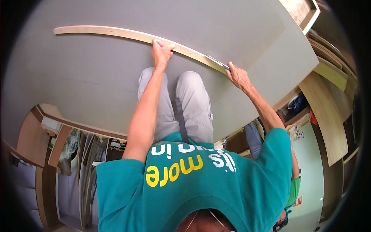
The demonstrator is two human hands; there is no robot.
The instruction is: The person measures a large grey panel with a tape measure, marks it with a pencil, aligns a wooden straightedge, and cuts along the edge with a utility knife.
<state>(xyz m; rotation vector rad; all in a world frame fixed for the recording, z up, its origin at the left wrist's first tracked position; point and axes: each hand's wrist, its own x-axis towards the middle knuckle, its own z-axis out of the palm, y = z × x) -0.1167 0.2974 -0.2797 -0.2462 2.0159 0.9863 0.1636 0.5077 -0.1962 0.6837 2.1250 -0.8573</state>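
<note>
A long, narrow, pale wooden strip [96, 30] lies across the grey panel [89, 69] I kneel on, running from the far left toward the right. Dark spots like small holes dot its near face. Near its middle, my left hand [161, 53] is closed on the strip, thumb and fingers at its edge. My right hand [237, 76] grips a slim tool with a silver blade [217, 61] and a dark handle at the strip's right end. The blade lies along the strip's top edge; I cannot tell whether it is a knife or a file.
Shelves with upright boards [85, 170] and a clear plastic bag [70, 146] stand below the panel at left. Bent wooden sheets [326, 112] lean on the right, near a shallow wooden frame [312, 19]. Behind my right arm is another person in a green shirt [294, 191].
</note>
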